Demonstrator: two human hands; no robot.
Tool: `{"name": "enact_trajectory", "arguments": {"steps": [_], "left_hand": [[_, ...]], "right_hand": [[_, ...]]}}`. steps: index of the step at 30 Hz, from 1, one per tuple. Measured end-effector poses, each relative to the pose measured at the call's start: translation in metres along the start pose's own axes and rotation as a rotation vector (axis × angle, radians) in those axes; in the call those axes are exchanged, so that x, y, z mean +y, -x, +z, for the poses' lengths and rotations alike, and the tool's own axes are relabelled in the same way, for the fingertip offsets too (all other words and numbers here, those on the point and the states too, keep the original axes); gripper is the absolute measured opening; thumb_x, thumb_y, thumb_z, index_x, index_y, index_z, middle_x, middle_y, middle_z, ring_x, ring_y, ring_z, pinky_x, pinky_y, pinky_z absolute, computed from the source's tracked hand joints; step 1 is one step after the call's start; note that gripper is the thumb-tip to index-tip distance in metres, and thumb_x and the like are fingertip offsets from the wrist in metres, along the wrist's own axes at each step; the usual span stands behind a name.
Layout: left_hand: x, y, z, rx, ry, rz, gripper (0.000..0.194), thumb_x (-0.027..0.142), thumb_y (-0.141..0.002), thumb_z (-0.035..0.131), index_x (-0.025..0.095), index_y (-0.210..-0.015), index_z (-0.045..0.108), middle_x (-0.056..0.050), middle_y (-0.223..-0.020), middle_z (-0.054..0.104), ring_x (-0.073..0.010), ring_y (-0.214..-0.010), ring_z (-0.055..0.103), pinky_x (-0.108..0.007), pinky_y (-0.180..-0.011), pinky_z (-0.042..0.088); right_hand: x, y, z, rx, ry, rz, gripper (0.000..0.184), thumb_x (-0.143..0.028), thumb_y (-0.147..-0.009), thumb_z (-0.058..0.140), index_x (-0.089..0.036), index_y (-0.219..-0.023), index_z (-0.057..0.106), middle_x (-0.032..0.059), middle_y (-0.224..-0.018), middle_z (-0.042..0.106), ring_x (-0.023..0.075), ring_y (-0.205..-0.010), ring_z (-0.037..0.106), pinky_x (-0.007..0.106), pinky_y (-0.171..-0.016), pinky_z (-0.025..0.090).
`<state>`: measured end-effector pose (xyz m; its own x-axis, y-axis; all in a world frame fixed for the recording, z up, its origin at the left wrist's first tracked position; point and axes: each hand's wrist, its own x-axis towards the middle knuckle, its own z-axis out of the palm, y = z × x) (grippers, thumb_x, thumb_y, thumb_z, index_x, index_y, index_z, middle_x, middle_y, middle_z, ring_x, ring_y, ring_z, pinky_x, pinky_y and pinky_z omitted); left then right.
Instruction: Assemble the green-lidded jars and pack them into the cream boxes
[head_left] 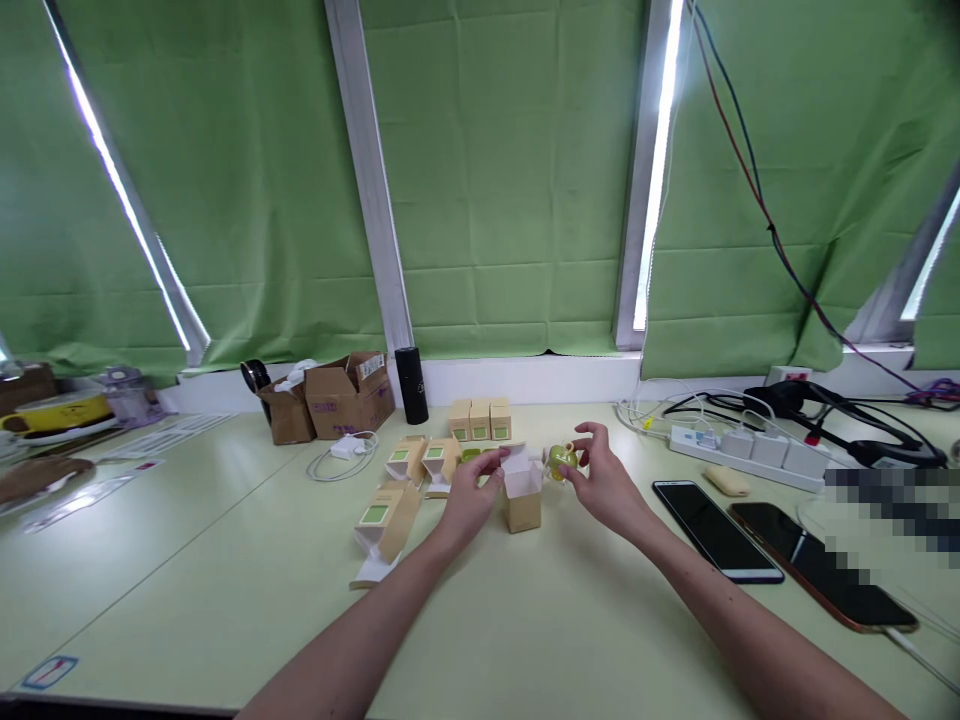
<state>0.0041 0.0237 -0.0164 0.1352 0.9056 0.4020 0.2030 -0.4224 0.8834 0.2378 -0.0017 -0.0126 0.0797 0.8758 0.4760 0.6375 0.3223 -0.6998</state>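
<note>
An upright small cardboard box (523, 510) stands before me, its top open and its white inside showing. My left hand (471, 492) is closed at the box's upper left edge, thumb and fingers on the raised flap. Just right of the opening, my right hand (604, 478) pinches a small, round yellow-green object (562, 461) between thumb and fingers; its exact kind is unclear. Behind my left fingers, some green items (471, 454) are partly hidden. To the left lie opened small boxes with green labels (388, 518), flaps hanging out.
Three closed small boxes (480, 420) stand in a row behind. Further back are a black bottle (411, 386) and a brown carton (349, 398). At right lie two phones (716, 530), a power strip (746, 452) and tangled cables. A white charger (348, 446) lies left.
</note>
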Motion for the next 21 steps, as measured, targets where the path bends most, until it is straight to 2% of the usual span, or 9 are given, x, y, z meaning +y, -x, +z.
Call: {"name": "enact_trajectory", "arguments": {"steps": [6,10,15,21], "left_hand": [[0.0,0.002,0.001,0.013,0.003,0.022,0.03,0.028,-0.085,0.069,0.018,-0.112,0.077,-0.012,-0.122,0.076,-0.0271,-0.11,0.07,-0.043,-0.101,0.053],[0.004,0.003,0.003,0.015,-0.011,0.036,0.029,0.03,-0.083,0.073,0.018,-0.109,0.077,-0.012,-0.117,0.077,-0.0273,-0.106,0.071,-0.043,-0.098,0.055],[0.005,0.006,0.003,-0.086,0.02,0.049,0.033,0.03,-0.086,0.069,0.018,-0.116,0.075,-0.013,-0.125,0.075,-0.0285,-0.114,0.069,-0.045,-0.104,0.052],[0.004,0.006,0.003,-0.143,0.068,0.035,0.035,0.027,-0.085,0.068,0.017,-0.118,0.074,-0.014,-0.126,0.074,-0.0289,-0.114,0.069,-0.046,-0.106,0.05]], "right_hand": [[-0.014,0.001,-0.003,0.165,-0.227,-0.099,0.049,-0.043,-0.09,0.061,-0.028,-0.127,0.033,0.01,-0.12,0.064,0.0248,-0.093,0.063,0.043,-0.084,0.051],[-0.024,0.006,-0.001,0.211,-0.41,-0.171,0.047,-0.044,-0.092,0.064,-0.03,-0.125,0.034,0.0086,-0.125,0.064,0.0232,-0.098,0.062,0.044,-0.091,0.049],[-0.033,0.016,0.005,0.109,-0.649,-0.195,0.046,-0.044,-0.095,0.063,-0.034,-0.126,0.031,0.0074,-0.131,0.062,0.0219,-0.101,0.064,0.043,-0.089,0.054],[-0.035,0.023,0.01,-0.001,-0.556,-0.144,0.043,-0.049,-0.098,0.057,-0.033,-0.127,0.029,0.01,-0.133,0.061,0.0243,-0.105,0.066,0.041,-0.081,0.059]]}}
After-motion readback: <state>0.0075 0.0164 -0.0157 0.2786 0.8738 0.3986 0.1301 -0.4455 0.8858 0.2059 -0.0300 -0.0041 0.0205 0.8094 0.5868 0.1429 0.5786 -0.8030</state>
